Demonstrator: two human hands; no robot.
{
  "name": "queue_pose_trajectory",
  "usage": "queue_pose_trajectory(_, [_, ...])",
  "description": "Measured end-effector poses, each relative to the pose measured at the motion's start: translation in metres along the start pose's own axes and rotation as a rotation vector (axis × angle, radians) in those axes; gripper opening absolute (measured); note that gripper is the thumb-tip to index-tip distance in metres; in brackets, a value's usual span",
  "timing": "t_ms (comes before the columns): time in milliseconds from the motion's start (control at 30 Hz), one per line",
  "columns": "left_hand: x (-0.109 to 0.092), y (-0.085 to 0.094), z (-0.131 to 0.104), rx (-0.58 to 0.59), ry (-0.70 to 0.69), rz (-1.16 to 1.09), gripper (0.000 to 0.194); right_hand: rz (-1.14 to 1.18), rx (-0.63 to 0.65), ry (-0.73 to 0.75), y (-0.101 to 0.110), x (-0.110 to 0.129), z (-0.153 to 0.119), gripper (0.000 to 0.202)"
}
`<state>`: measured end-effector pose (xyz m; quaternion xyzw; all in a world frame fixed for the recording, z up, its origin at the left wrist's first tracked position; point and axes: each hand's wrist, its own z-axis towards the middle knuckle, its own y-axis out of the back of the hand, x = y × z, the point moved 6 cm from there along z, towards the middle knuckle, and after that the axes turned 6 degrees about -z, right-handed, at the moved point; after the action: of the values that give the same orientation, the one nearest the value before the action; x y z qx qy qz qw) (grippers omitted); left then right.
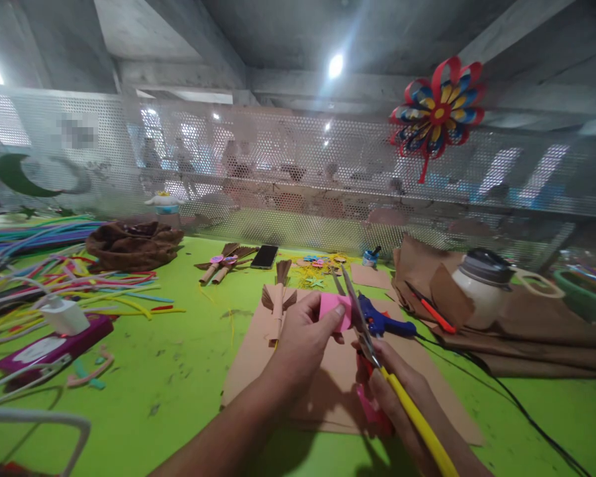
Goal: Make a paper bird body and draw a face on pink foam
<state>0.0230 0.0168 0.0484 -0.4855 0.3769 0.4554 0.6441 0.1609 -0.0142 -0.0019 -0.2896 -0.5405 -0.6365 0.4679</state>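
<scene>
Colorful craft stems and a purple power strip crowd the left of a green surface before a perforated metal partition. At center, the left hand pinches pink paper over brown sheets while the right hand grips yellow-handled scissors, blades parted beside it. Right, a jar stands amid brown paper under concrete beams.

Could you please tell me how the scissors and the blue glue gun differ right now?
The scissors are held in the right hand, whereas the glue gun lies untouched beyond it. The scissors show bare metal blades, spread apart, and a yellow handle; the glue gun's body is mostly dark blue. Both are close to the pink piece in the left hand.
</scene>
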Motion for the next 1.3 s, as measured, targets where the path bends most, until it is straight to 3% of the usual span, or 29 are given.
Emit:
queue_pose_trajectory(500, [-0.0105, 0.0029, -0.0008, -0.035, -0.016, 0.036, 0.015, 0.003, 0.061, 0.015, 0.0022, 0.0069, -0.0018, 0.055])
queue_pose_trajectory(1300, [-0.0092, 0.0059, 0.0009, -0.036, -0.017, 0.058, 0.014, 0.002, 0.036, -0.002, 0.0004, 0.0051, -0.0036, 0.053])
